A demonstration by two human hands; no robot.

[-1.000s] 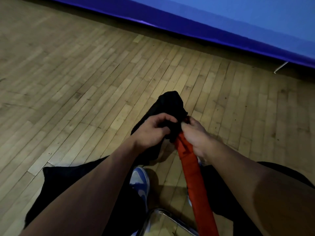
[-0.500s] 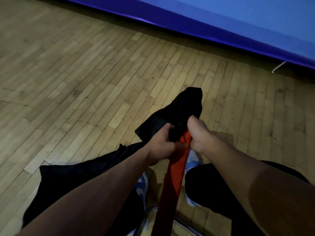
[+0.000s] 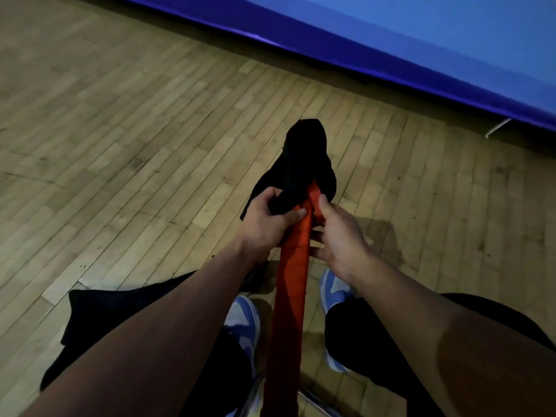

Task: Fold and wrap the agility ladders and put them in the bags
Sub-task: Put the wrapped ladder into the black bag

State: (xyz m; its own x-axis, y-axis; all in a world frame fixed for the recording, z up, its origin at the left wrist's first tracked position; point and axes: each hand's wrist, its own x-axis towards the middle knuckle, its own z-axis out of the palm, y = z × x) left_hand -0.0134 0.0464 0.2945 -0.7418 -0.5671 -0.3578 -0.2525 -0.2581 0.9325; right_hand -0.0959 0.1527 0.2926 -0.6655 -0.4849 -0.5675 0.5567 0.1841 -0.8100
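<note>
A folded red agility ladder [image 3: 293, 284] forms a long bundle running from the bottom of the view up between my hands. Its top end sits in the mouth of a black bag [image 3: 304, 164], which drapes over it. My left hand [image 3: 264, 224] grips the bag's edge on the left, thumb against the red bundle. My right hand [image 3: 340, 233] holds the bundle and the bag's rim on the right. How far the ladder reaches inside the bag is hidden.
I am over a wooden gym floor [image 3: 120, 145]. A blue padded mat [image 3: 391, 43] borders the far side. Black cloth [image 3: 120, 314] lies at my lower left. My blue-and-white shoes [image 3: 243, 320] and a metal frame [image 3: 313, 404] are below.
The bag has swung upright over the ladder's end and both hands shifted along its mouth; the red bundle now stands more vertical between my hands.
</note>
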